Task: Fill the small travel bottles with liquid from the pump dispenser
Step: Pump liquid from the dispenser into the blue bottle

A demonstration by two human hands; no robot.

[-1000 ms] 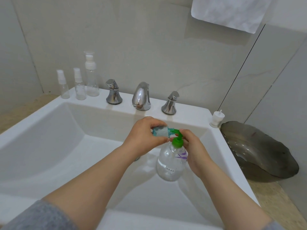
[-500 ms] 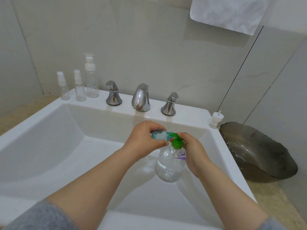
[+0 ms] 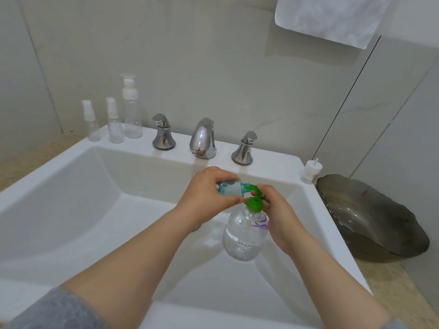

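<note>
Left hand point(image 3: 209, 194) pinches the tilted bottle point(image 3: 229, 187) onto the spout point(image 3: 249, 187) beside it. Right hand point(image 3: 282, 219) grips the dispenser point(image 3: 242, 238). Misalignment risks spilling.

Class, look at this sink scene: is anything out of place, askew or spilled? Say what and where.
A loose white pump top stands alone on the back right corner of the sink, thin tube pointing up, off any bottle. The left hand holds the small blue bottle tipped sideways against the green nozzle. No spill shows.
</note>
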